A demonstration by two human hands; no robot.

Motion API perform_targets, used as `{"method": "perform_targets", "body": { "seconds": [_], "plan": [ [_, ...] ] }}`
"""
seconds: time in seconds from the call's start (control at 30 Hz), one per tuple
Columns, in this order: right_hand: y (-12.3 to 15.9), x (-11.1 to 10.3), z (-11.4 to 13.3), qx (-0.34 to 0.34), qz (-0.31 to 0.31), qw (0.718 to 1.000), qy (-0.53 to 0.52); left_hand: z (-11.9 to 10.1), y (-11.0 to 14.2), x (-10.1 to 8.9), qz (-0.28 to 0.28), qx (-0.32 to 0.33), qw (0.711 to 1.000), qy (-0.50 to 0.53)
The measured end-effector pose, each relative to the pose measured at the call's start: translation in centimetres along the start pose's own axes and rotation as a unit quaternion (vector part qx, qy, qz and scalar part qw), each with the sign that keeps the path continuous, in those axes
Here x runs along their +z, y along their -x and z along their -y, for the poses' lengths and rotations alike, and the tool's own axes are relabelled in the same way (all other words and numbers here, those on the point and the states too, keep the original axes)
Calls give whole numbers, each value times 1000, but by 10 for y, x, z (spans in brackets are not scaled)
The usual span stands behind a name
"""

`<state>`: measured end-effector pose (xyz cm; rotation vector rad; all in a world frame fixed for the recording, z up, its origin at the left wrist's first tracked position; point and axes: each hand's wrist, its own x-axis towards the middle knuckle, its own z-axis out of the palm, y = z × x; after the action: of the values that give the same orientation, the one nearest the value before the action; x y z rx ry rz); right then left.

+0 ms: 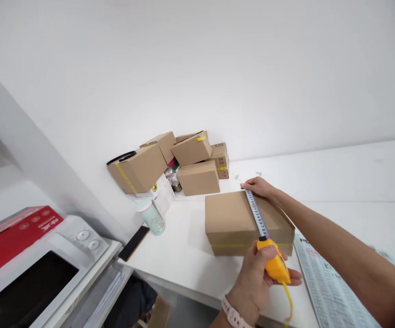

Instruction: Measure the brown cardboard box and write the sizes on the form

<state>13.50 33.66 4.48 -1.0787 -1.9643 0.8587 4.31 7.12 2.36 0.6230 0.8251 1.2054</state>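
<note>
A closed cardboard box [228,214] lies near the front of the white table, with yellow tape along its near side. My left hand [255,280], wearing a pale pink watch band, is wrapped round a yellow tape measure [275,264] just in front of the box. Its metal blade [257,214] runs out across the box top to the far edge. There my right hand [258,186] holds the blade's end; the fingertips are partly hidden. A yellow wrist strap [289,300] hangs from the tape measure.
Several cardboard boxes [199,180] are piled against the wall. A mint-green cup [153,218] stands beside a black flat object [134,243] at the table's left edge. Printed sheets [327,282] lie right of the box. A white microwave [54,273] carries a red box [19,237].
</note>
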Motion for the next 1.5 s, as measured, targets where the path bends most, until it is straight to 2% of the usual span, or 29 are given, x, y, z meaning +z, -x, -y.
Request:
{"method": "perform_targets", "body": {
  "seconds": [0.13,0.37,0.53,0.63,0.7,0.77,0.83,0.87,0.9,0.97,1.07,1.17,1.3,1.4,1.5],
  "plan": [
    [-5,5,-9,0,21,999,40,3,-8,0,-18,1,1000,-8],
    [-4,6,-20,17,47,997,65,7,5,8,-34,-6,999,-20],
    [-4,10,-12,29,39,998,48,3,3,15,-66,-18,998,-17],
    [0,1,-4,36,9,999,4,1,11,12,-44,-7,998,-33],
    [14,-14,-4,45,-31,998,-33,-1,25,-2,-29,28,998,-42],
    [44,-31,-8,63,-82,992,-78,-7,45,-29,-43,92,994,-51],
    [88,-44,-17,100,-132,974,-156,-16,63,-65,-99,178,976,-84],
    [113,-48,-23,125,-136,969,-164,-20,70,-84,-139,213,962,-102],
    [138,-48,-28,147,-125,968,-162,-25,74,-101,-175,238,948,-118],
    [180,-40,-35,179,-107,966,-151,-32,76,-129,-227,239,934,-138],
    [212,-16,-30,150,-81,974,-149,-40,67,-144,-225,202,944,-135],
    [209,2,-9,74,-87,988,-100,-51,56,-136,-178,195,956,-125],
    [182,-4,19,9,-130,991,1,-86,45,-120,-134,202,959,-144],
    [154,-16,29,8,-190,980,66,-115,34,-112,-97,188,966,-149],
    [125,-24,30,30,-212,968,135,-126,24,-104,-82,189,966,-157]
  ]
}}
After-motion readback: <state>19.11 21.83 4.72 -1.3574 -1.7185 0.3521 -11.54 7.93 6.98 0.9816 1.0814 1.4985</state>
